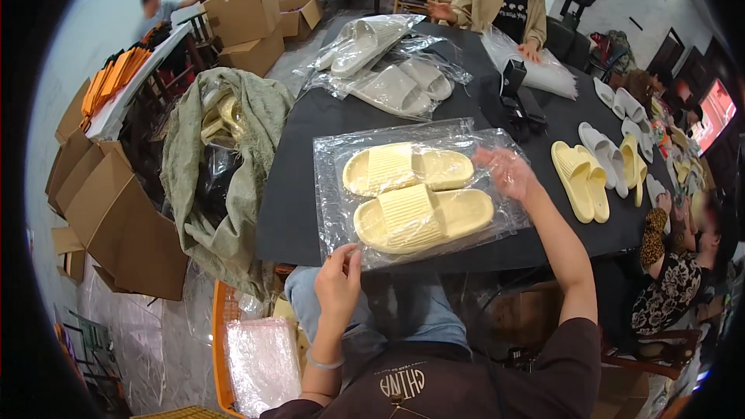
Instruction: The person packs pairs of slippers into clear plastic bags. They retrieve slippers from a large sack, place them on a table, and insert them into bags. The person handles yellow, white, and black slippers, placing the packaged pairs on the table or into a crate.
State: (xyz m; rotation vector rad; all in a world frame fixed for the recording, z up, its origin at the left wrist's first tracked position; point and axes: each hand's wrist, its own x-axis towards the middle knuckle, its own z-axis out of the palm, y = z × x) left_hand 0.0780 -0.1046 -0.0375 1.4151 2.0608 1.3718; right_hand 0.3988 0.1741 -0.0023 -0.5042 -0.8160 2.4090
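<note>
in clear bag (329, 213), yellow slippers (411, 217)

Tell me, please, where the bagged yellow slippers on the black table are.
In the head view, the bagged yellow slippers lie mid-picture at the near edge of the black table, between the left hand and right hand.

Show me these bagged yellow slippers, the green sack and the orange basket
Bagged yellow slippers (411, 208): head view, nearer slipper's strap.
Green sack (256, 167): head view, right side.
Orange basket (219, 341): head view, left rim.

Dark short-sleeved shirt (528, 380), white chest lettering (403, 382), blue jeans (434, 320), pale wristband (324, 363)
</note>
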